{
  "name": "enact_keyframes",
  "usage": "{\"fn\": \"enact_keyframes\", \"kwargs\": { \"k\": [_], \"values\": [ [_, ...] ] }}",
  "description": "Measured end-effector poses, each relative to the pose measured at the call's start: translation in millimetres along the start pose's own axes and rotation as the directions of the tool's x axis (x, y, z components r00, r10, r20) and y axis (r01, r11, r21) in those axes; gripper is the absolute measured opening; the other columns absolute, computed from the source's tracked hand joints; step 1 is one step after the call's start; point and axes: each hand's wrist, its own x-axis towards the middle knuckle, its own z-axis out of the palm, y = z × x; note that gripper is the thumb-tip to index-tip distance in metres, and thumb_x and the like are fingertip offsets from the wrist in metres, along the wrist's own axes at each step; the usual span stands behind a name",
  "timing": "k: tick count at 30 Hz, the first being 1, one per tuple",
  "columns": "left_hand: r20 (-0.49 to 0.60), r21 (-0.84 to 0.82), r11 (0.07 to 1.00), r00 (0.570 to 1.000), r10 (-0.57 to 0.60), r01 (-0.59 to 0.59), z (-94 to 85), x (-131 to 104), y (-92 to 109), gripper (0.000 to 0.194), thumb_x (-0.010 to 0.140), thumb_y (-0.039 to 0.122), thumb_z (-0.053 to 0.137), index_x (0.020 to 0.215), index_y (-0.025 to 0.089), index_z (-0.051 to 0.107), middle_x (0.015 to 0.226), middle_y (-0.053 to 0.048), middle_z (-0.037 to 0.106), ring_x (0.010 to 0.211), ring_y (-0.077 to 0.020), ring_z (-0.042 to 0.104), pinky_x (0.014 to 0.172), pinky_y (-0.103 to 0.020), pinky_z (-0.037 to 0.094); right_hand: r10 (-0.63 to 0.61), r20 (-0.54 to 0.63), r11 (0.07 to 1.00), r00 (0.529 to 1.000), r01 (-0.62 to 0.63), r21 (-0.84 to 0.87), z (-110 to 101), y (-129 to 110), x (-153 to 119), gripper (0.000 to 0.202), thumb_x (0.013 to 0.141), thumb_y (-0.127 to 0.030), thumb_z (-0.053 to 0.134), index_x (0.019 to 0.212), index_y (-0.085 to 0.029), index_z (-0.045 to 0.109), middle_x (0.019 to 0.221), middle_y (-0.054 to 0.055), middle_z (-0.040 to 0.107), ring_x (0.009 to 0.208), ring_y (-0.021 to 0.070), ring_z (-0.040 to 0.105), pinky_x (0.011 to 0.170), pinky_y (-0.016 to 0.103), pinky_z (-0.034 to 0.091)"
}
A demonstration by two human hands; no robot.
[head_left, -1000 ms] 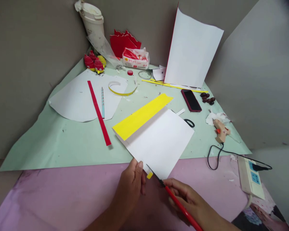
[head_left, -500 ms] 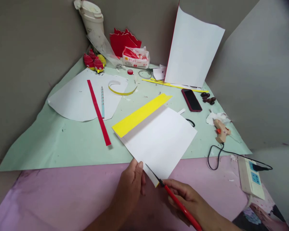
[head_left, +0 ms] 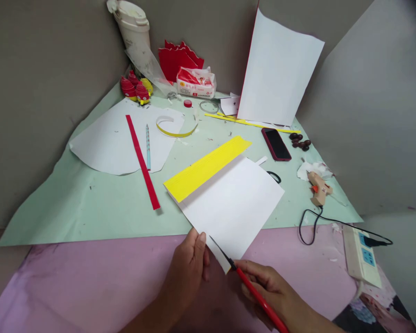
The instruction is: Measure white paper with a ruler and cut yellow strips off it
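A white sheet (head_left: 232, 203) with a yellow underside lies near the front edge of the green mat, its far left edge curled over as a yellow flap (head_left: 208, 169). My left hand (head_left: 190, 254) pinches the sheet's near left edge between thumb and fingers. In my right hand (head_left: 266, 286) is a tool with a red handle (head_left: 260, 298) and a thin dark blade, which lies over the sheet's near corner. Whether this is a pair of scissors or a knife is hard to tell. A red strip (head_left: 142, 162) and a patterned pencil (head_left: 148, 148) lie to the left.
A phone (head_left: 276, 144), a glue gun (head_left: 319, 187) with a black cord, and a power strip (head_left: 362, 254) are on the right. Behind stand a white bucket (head_left: 133, 25), a tissue pack (head_left: 196, 83) and a large white sheet (head_left: 279, 69). A black loop (head_left: 274, 177) shows beside the held sheet.
The yellow flap has shifted slightly right and curled over a little more. The sheet's near corner strip has moved slightly down. Both hands keep their hold.
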Motion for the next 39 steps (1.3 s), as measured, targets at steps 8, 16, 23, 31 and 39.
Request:
{"fn": "enact_keyframes", "kwargs": {
  "k": [8,16,23,31,39],
  "values": [
    [0.020,-0.016,1.000,1.000,0.013,-0.012,0.2,-0.2,-4.2,0.038,0.096,0.052,0.039,0.069,0.025,0.041,0.053,0.007,0.048,0.045,-0.0130,0.046,0.051,-0.026,0.039,-0.011,-0.025,0.989,1.000,0.007,-0.146,3.8,-14.5,-4.3,0.042,0.096,-0.055,0.058,0.112,-0.017,0.062,0.068,-0.005,0.044,0.056,0.0075,0.036,0.047,0.017,0.027],
    [0.026,-0.035,0.999,1.000,-0.011,0.012,0.3,-0.8,-3.0,0.035,0.096,0.050,0.040,0.072,0.024,0.040,0.055,0.008,0.048,0.045,-0.0119,0.046,0.050,-0.025,0.039,-0.027,-0.013,0.995,1.000,0.025,-0.100,5.9,-16.7,0.7,0.046,0.092,-0.058,0.062,0.111,-0.016,0.066,0.069,-0.005,0.044,0.056,0.0073,0.034,0.046,0.017,0.025],
    [0.028,-0.024,1.000,1.000,0.008,-0.008,0.3,0.0,-1.8,0.035,0.096,0.050,0.040,0.072,0.024,0.042,0.056,0.007,0.048,0.046,-0.0125,0.046,0.051,-0.025,0.039,-0.035,0.006,0.998,0.999,0.036,-0.048,5.1,-13.1,0.4,0.039,0.092,-0.051,0.065,0.113,-0.019,0.070,0.065,-0.006,0.039,0.052,0.0065,0.031,0.042,0.016,0.022],
    [0.014,0.001,1.000,1.000,0.018,-0.018,0.8,0.0,-3.6,0.040,0.096,0.053,0.038,0.069,0.025,0.042,0.055,0.006,0.049,0.046,-0.0140,0.047,0.052,-0.027,0.040,-0.014,0.015,1.000,1.000,0.015,-0.025,7.5,-14.1,1.3,0.040,0.091,-0.051,0.067,0.115,-0.020,0.070,0.059,-0.007,0.039,0.045,0.0045,0.029,0.039,0.016,0.020],
    [0.017,-0.028,0.999,1.000,-0.025,0.026,-0.6,-0.2,1.1,0.041,0.095,0.055,0.039,0.068,0.025,0.041,0.051,0.005,0.049,0.045,-0.0134,0.045,0.048,-0.025,0.035,0.006,0.001,1.000,1.000,-0.006,-0.025,8.0,-12.0,-0.5,0.039,0.091,-0.050,0.067,0.115,-0.018,0.068,0.055,-0.009,0.040,0.041,0.0040,0.030,0.037,0.017,0.021]
  ]
}}
